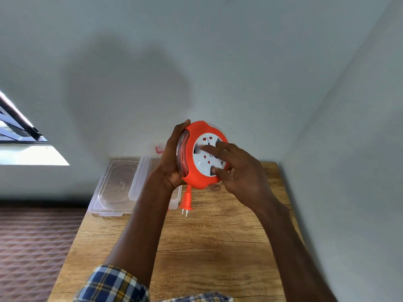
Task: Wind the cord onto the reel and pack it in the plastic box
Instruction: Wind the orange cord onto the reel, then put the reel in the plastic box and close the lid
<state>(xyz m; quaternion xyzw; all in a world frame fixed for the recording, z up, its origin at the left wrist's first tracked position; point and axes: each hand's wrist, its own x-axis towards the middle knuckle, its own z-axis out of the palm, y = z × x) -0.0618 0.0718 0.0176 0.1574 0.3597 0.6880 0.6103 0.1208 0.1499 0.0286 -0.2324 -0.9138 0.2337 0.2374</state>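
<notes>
left hand (172,158) grips upright reel (192,153), plug (186,202) hanging down.

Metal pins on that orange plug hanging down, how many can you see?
2. Both pins stick out side by side from the bottom of the plug, which dangles below the reel above the table. No third pin shows, though one could be hidden behind.

You've got: 1 orange reel (197,153), 1 plug (186,201) w/ 2 pins, 1 clear plastic box (174,199), 1 lid (115,186), 1 wooden table (218,247), 2 hands: left hand (172,162), right hand (237,168).
</notes>
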